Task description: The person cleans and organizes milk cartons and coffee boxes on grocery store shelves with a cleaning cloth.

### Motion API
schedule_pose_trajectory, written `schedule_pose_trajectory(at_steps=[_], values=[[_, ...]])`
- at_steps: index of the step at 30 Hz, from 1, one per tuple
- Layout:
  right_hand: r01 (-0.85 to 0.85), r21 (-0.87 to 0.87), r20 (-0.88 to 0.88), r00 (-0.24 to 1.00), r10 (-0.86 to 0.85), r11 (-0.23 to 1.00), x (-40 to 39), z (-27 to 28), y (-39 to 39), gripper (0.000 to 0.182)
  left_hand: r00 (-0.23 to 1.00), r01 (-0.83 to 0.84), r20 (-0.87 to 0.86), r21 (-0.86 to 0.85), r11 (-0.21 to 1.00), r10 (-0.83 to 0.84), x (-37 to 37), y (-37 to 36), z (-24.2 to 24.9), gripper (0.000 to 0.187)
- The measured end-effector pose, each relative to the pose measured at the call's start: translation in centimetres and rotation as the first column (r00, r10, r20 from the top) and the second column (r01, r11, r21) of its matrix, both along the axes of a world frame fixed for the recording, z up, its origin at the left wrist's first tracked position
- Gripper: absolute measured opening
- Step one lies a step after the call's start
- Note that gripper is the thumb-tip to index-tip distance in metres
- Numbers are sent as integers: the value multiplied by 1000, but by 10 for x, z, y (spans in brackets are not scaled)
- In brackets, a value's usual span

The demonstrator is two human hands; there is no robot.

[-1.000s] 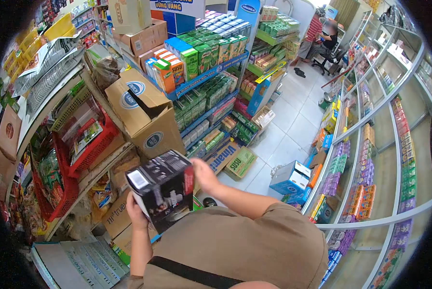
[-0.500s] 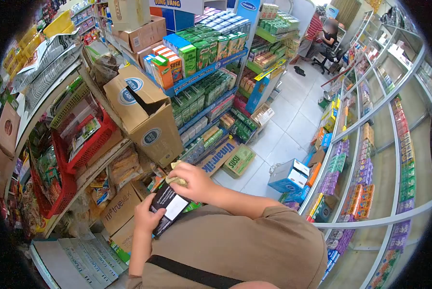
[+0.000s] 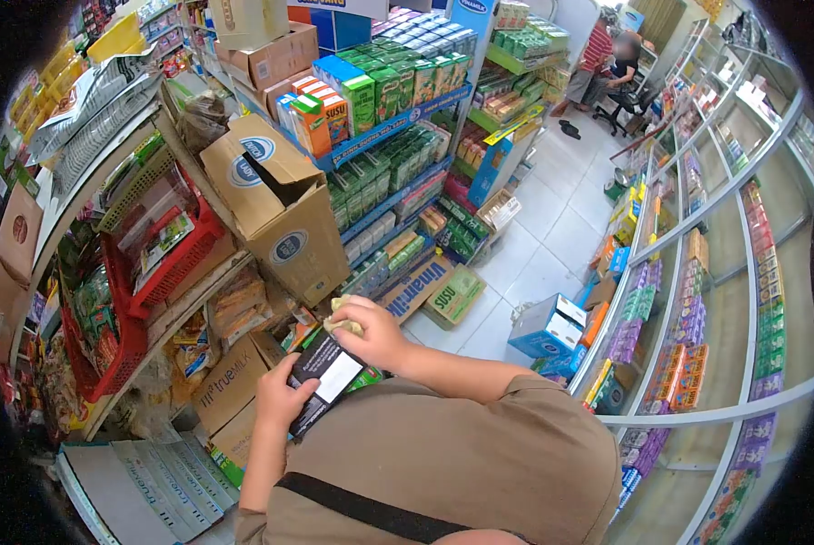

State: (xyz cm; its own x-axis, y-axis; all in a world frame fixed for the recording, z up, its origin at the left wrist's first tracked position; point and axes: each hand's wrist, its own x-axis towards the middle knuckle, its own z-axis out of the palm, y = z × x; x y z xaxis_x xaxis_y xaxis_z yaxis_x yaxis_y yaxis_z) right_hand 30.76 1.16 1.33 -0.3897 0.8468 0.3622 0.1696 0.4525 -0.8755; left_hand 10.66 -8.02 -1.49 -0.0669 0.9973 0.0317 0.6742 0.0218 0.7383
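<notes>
My left hand (image 3: 282, 396) grips a flat dark box (image 3: 314, 363) by its lower left side, thumb across its face. The box is tilted in front of my body and has pale printed text and a white label (image 3: 338, 374). My right hand (image 3: 376, 338) is closed around a crumpled yellowish cloth (image 3: 340, 320) at the box's upper edge. Its fingertips are partly hidden by the cloth. Just beyond my hands stands a brown carton (image 3: 289, 250) with oval logos and raised flaps.
Milk cartons fill a blue-edged shelf (image 3: 398, 127) ahead. A green-and-tan SUSU carton (image 3: 455, 296) and a blue-and-white box (image 3: 545, 329) sit on the tiled floor (image 3: 552, 232). Red baskets (image 3: 178, 263) are at left, a glass display case (image 3: 725, 300) at right. Two people (image 3: 607, 73) are far back.
Both hands, with the box and the cloth, have moved slightly up and to the right in view. The camera has shifted a little. Both grips stay the same.
</notes>
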Motion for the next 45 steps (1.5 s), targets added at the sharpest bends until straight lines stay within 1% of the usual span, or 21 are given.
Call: schedule_pose_trajectory(at_steps=[3, 6, 7, 10, 11, 12, 13, 15, 19, 22, 25, 28, 32, 33, 35, 37, 38, 40, 42, 44, 45], values=[[28, 73, -51, 998, -24, 997, 4, -34, 10, 20, 998, 17, -66, 0, 1000, -17, 2, -3, 7, 55], [140, -191, 161, 981, -109, 972, 14, -70, 28, 19, 992, 73, -103, -14, 997, -74, 3, -1, 9, 56], [157, -198, 167, 978, -125, 968, 14, -78, 35, 19, 987, 101, -125, -11, 995, -101, 6, 0, 15, 56], [69, -234, 204, 979, -21, 970, 15, -78, 49, 20, 961, 190, -206, 2, 982, -185, 8, 3, 26, 55], [17, -264, 196, 980, 36, 964, 13, -75, 55, 22, 952, 224, -216, 14, 974, -216, 8, 4, 27, 55], [-107, -316, 243, 951, 190, 943, 11, -71, 60, 22, 942, 260, -225, 25, 965, -247, 8, 5, 26, 55], [-222, -372, 282, 898, 338, 901, 9, -59, 64, 23, 907, 326, -302, 64, 943, -293, 6, 8, 19, 60], [-435, -436, 308, 750, 585, 788, 1, -31, 61, 26, 880, 361, -337, 17, 933, -334, 13, 15, 30, 68], [-629, -335, 412, 572, 710, 701, -22, -10, 51, 35, 856, 287, -413, -121, 950, -312, 17, 17, 27, 83], [-654, -489, 241, 534, 810, 577, -22, -40, 64, 35, 892, 273, -340, -117, 955, -297, 15, 13, 22, 93], [-546, -610, 371, 443, 816, 574, -19, -63, 71, 34, 903, 276, -295, -163, 947, -313, 19, 15, 30, 101], [-557, -678, 298, 387, 872, 479, -21, -63, 74, 36, 880, 321, -300, -200, 926, -369, 20, 19, 38, 100], [-691, -643, -122, 519, 846, 331, -23, -21, 57, 41, 968, 177, -171, -46, 983, -183, 12, 17, 17, 89], [-751, -572, -158, 496, 854, 330, -26, -22, 59, 50, 978, 154, -139, -19, 988, -155, 12, 17, 15, 86], [-748, -560, -240, 559, 794, 357, -21, -20, 58, 53, 989, 137, -72, 88, 987, -131, 13, 17, 13, 79], [-753, -547, -307, 586, 750, 365, -17, -17, 57, 57, 984, 134, -115, 8, 991, -132, 13, 18, 14, 75], [-732, -458, -220, 642, 734, 504, -16, -23, 55, 55, 982, 132, -136, -28, 991, -135, 13, 20, 15, 73], [-647, -226, -62, 755, 652, 728, -14, -37, 52, 52, 979, 150, -129, -77, 986, -159, 13, 24, 20, 56], [-530, -313, -79, 841, 535, 788, -6, -40, 52, 53, 975, 167, -124, -129, 977, -183, 11, 24, 24, 43], [-439, -413, -109, 894, 435, 798, 7, -36, 47, 53, 984, 152, -86, -29, 988, -154, 8, 23, 17, 36], [-507, -347, -12, 844, 537, 789, 15, -54, 54, 59, 988, 144, -67, 24, 989, -142, 7, 23, 13, 33]])
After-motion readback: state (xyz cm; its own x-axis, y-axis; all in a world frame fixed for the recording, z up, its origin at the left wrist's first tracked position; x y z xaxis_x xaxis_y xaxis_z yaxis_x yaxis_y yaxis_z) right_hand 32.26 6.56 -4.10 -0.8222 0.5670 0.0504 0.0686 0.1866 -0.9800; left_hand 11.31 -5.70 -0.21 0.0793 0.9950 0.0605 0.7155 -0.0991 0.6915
